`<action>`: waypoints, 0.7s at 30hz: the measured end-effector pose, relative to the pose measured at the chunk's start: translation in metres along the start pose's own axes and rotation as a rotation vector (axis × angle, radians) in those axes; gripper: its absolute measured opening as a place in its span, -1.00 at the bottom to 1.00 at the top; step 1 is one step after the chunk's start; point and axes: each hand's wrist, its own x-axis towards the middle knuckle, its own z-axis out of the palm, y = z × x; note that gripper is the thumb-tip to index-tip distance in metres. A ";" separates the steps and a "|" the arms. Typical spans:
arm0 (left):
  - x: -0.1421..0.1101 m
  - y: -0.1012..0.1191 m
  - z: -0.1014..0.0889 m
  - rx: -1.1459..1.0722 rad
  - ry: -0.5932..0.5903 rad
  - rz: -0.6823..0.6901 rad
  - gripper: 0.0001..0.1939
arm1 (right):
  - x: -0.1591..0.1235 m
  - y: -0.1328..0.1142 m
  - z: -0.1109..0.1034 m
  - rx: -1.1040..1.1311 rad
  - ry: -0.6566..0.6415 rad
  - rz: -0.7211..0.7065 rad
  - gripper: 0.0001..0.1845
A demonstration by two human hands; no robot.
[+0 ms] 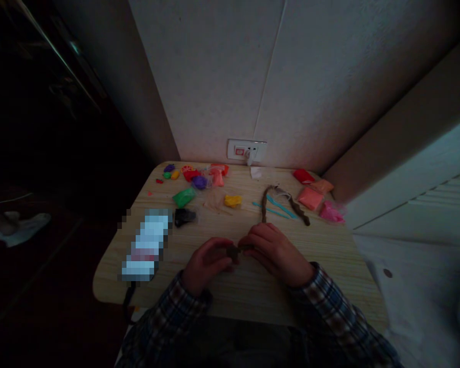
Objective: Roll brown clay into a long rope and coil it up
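Observation:
Near the front of the wooden table, my left hand (206, 263) pinches a small lump of brown modelling clay (233, 252) between thumb and fingers. My right hand (278, 249) is closed on the other end of this clay, its fingers partly hiding it. Just beyond my right hand lies an arched brown clay rope (264, 204), its right leg ending in a thicker tip. Inside the arch are blue clay strips (281, 207) and a thin whitish loop (281, 193).
A lit phone (147, 245) with a cable lies at left. Bagged clay in black (184, 217), green (184, 197), yellow (233, 201), salmon (310, 198) and pink (331, 211) is spread about. A wall socket (247, 150) holds a plug. Someone's foot (26, 229) shows far left.

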 end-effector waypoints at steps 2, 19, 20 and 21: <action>0.000 0.000 0.000 -0.073 -0.012 -0.008 -0.61 | 0.000 -0.001 0.000 0.007 -0.002 0.004 -0.77; 0.006 0.001 0.000 -0.109 0.171 0.094 -0.66 | 0.001 -0.008 0.005 0.089 0.114 0.054 -0.79; 0.006 0.001 0.000 -0.112 0.170 0.089 -0.67 | 0.001 -0.008 0.005 0.093 0.121 0.054 -0.83; 0.006 0.002 0.001 -0.116 0.172 0.085 -0.67 | 0.001 -0.008 0.005 0.095 0.127 0.053 -0.85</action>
